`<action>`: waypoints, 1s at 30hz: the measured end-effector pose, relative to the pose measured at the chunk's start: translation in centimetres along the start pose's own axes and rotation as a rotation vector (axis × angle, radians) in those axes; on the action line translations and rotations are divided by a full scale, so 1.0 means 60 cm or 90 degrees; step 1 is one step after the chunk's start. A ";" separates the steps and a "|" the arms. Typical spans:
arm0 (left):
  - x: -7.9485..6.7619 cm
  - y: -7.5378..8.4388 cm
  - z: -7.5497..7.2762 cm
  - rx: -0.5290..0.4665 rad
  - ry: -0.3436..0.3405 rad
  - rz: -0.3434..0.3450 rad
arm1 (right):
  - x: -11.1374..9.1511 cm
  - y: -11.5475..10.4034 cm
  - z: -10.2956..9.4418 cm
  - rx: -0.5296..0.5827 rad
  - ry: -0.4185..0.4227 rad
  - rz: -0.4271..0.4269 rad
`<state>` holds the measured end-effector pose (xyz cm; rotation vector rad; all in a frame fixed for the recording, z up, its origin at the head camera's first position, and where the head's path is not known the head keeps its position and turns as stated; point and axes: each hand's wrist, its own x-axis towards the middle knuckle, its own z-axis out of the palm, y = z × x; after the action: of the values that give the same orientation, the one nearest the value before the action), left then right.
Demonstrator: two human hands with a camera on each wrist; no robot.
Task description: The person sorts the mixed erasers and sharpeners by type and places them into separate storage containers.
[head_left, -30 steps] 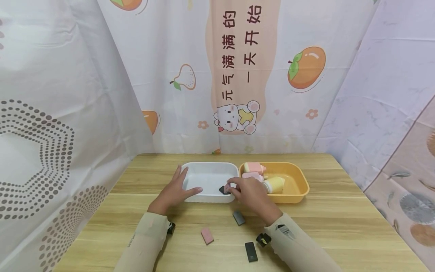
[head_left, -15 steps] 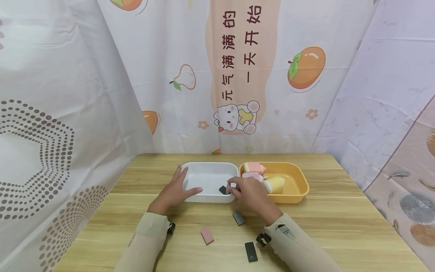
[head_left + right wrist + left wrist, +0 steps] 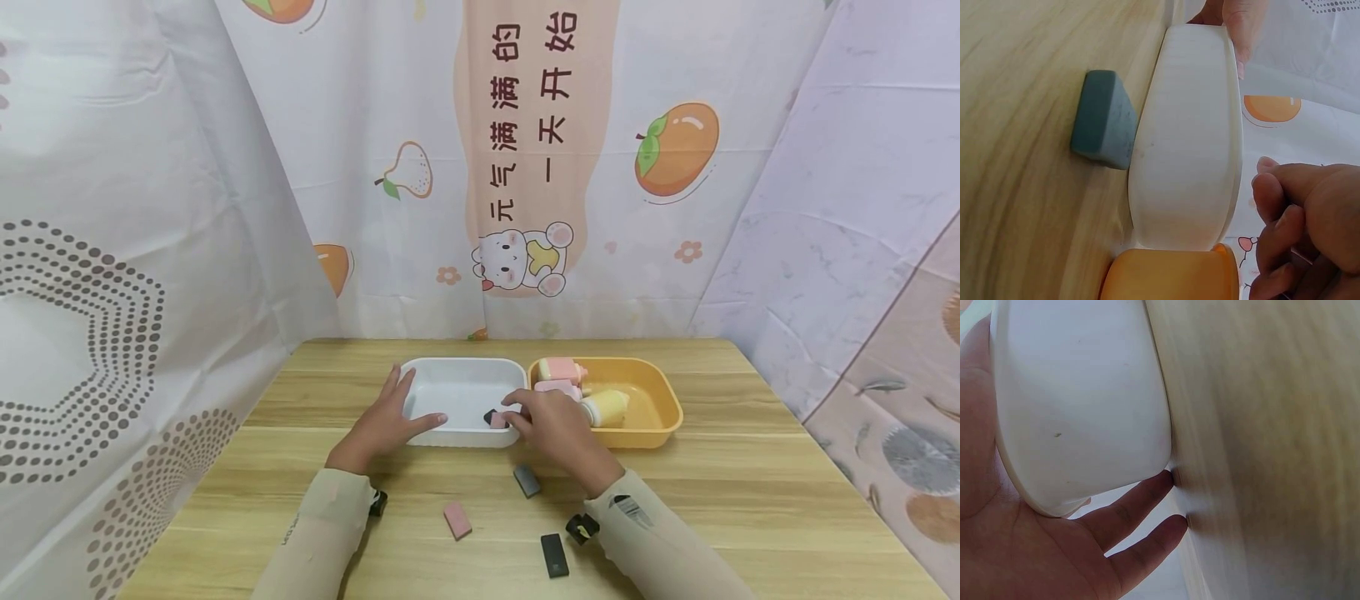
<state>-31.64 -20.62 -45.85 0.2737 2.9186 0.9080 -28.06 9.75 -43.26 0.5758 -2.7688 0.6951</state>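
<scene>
My left hand (image 3: 381, 425) rests on the left end of the white tray (image 3: 465, 361). Its thumb lies over the front rim, and in the left wrist view two fingertips reach the table below the tray's end. A small black block (image 3: 489, 417) lies inside the tray's right front corner. Beside it is a small pink block (image 3: 498, 422), partly overlapping it in view. Just right of these blocks is my right hand (image 3: 553, 427), over the tray's right end. In the right wrist view no block shows between its bent fingers, and the tray wall hides the interior.
An orange tray (image 3: 660, 400) adjoins the white one. It holds a pink bottle (image 3: 561, 369), a pale pink item (image 3: 557, 388) and a yellow bottle (image 3: 606, 407). A grey block (image 3: 527, 481), another pink block (image 3: 457, 520) and a black block (image 3: 554, 556) lie in front on the table.
The pink block that the right fingertips pinched has gone lower, beside the black block, and more of it shows. The right fingers have loosened slightly. My left hand has not moved.
</scene>
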 end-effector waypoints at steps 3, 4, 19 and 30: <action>-0.001 0.000 -0.001 0.000 0.001 0.001 | 0.000 -0.002 -0.004 0.002 0.000 -0.007; -0.001 0.000 0.000 -0.001 0.001 0.001 | 0.000 -0.002 -0.005 0.003 0.001 -0.009; 0.007 -0.009 0.005 -0.001 0.007 0.005 | -0.021 0.009 -0.028 0.006 0.018 -0.072; 0.005 -0.009 0.005 -0.007 0.004 0.003 | -0.057 0.028 -0.034 0.029 -0.040 -0.118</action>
<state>-31.97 -20.84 -46.38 0.2778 2.9194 0.9272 -25.43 13.20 -43.22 0.8651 -2.7158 0.7098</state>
